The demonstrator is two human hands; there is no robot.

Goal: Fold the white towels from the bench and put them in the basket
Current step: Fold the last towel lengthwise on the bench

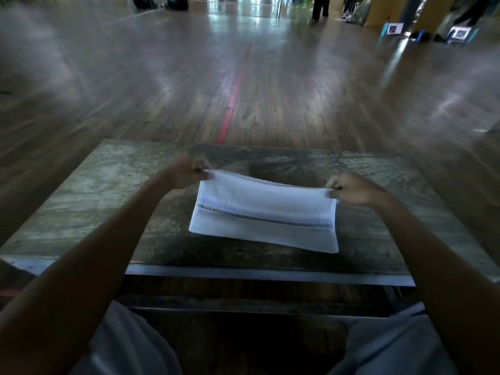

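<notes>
A white towel (pixel 265 212) with a dark checked stripe along its length hangs stretched above the wooden bench (pixel 108 190). It looks folded to a long rectangle. My left hand (pixel 186 169) pinches its far left corner. My right hand (pixel 349 188) pinches its far right corner. The lower edge of the towel droops toward the bench top. No basket is in view.
The bench's front edge (pixel 270 273) runs across in front of my knees (pixel 130 345). Beyond the bench lies a wooden floor with a red line (pixel 232 101). A standing person's legs (pixel 320 6) and some boxes (pixel 392 28) are far off at the back.
</notes>
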